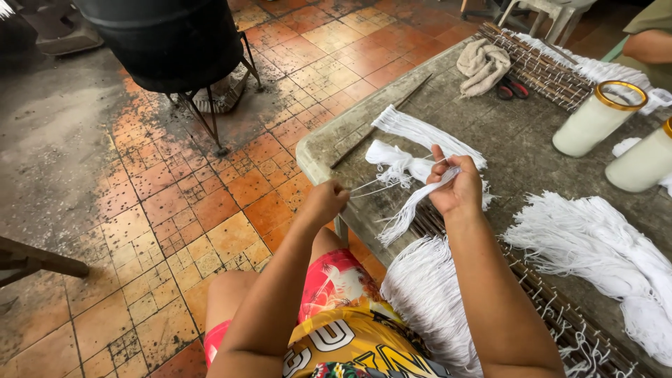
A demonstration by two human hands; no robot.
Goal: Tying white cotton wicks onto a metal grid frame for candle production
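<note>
My right hand (456, 187) grips a small bundle of white strings (411, 204) above the near corner of a worn grey table (518, 147). My left hand (326, 201) pinches the ends of a few thin strands (369, 187) stretched out from that bundle. A knotted bunch of white string (395, 159) lies on the table just beyond both hands. A thick fringe of white strings (427, 294) hangs over the table edge by my lap.
A large heap of white string (602, 245) lies at the right on a slatted rack (560, 318). Two white glass candles (595, 119) stand further back, near a crumpled cloth (483, 64), scissors (514, 87) and another person's arm (647, 45). A dark drum (168, 38) stands on the tiled floor.
</note>
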